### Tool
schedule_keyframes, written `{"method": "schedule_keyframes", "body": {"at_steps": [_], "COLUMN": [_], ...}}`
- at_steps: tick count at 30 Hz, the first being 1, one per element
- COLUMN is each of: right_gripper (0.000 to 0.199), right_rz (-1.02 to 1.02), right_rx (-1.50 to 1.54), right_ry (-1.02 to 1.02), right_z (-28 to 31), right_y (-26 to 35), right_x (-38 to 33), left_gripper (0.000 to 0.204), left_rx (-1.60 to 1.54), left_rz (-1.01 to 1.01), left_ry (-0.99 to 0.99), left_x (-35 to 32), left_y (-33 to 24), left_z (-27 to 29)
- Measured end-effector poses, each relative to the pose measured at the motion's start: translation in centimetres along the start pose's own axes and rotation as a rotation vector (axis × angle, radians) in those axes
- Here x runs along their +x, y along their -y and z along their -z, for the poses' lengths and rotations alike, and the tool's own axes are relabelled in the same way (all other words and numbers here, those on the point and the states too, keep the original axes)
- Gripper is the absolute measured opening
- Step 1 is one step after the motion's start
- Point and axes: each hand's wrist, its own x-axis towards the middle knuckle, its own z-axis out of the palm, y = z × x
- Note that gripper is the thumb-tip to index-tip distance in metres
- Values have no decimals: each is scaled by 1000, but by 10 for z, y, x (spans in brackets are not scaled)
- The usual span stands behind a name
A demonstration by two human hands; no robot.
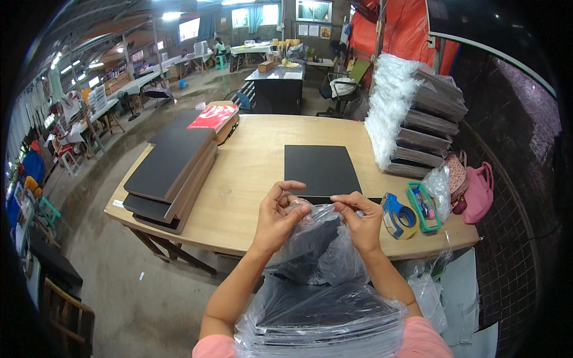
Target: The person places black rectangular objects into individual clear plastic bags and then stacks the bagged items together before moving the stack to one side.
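Observation:
My left hand (278, 216) and my right hand (360, 219) pinch the top edge of a clear plastic bag (343, 259) between thumbs and fingers, a short gap apart. The bag hangs crumpled below them, over the table's near edge. Just beyond my fingers, a flat black board (321, 169) lies on the wooden table. Closer to my body, a pile of dark flat sheets in clear plastic (328, 325) rests between my forearms. Whether the held bag joins that pile's wrapping, I cannot tell.
Stacked black boards (170, 161) stand at the table's left, with a red-and-white packet (213, 116) behind. To the right are tape rolls (401, 219), a green basket (439, 225) of pens, a pink bag (476, 194) and a tall pile of plastic-wrapped dark pieces (394, 107).

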Motion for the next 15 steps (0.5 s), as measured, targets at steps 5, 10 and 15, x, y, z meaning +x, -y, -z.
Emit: {"method": "schedule_keyframes", "body": {"at_steps": [5, 10, 15], "right_gripper": [4, 21, 27], "right_rz": [20, -452, 23], "right_rx": [147, 723, 455], "right_ry": [-35, 530, 1053], "right_z": [-9, 6, 33], "right_y": [4, 1, 5], "right_x": [1, 5, 3], "left_gripper": [16, 35, 40], "left_rx": [356, -262, -519], "left_rz": [-11, 228, 339], "left_ry": [25, -30, 312], "left_x": [1, 2, -7], "left_y": [12, 10, -15], "left_z": [14, 11, 26]}}
